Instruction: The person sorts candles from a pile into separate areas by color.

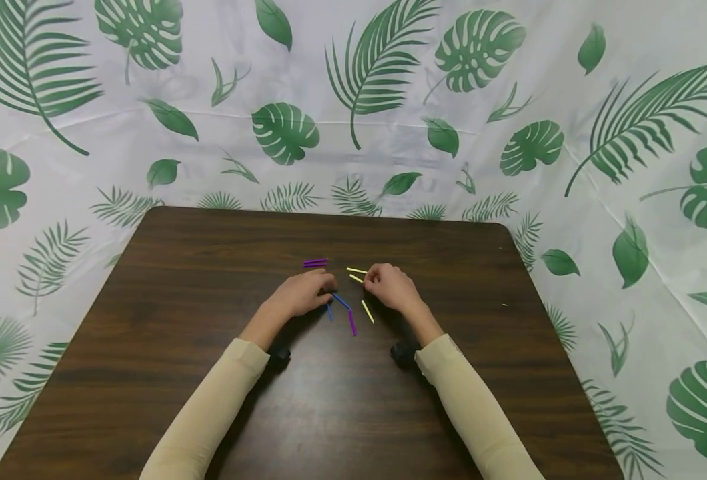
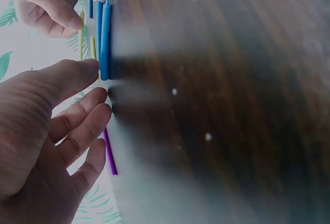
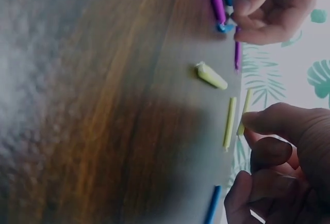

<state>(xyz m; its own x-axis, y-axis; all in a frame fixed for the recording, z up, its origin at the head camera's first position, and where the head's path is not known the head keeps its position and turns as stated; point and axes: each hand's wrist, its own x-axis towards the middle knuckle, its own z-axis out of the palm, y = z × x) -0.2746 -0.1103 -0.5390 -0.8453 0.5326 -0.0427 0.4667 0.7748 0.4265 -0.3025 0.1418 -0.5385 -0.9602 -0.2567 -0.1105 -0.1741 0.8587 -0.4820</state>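
Note:
Thin coloured sticks lie on the table between the hands. My left hand (image 1: 308, 293) has loosely bent fingers, its thumb and forefinger apart in the left wrist view, right at the end of a blue stick (image 1: 341, 301). A second, shorter-looking blue stick (image 1: 330, 312) lies below those fingers. The slanted blue stick meets a purple stick (image 1: 353, 323) end to end. My right hand (image 1: 391, 285) pinches a yellow stick (image 3: 248, 97) between thumb and finger. Another yellow stick (image 3: 230, 123) lies beside it, and a third yellow stick (image 1: 367, 311) is nearer the body.
Two purple sticks (image 1: 315, 263) lie side by side beyond the left hand. A further blue stick (image 3: 213, 204) shows near the right hand's curled fingers. A small yellow piece (image 1: 505, 305) lies far right on the brown table (image 1: 209, 240). A leaf-patterned cloth (image 1: 305, 173) hangs behind.

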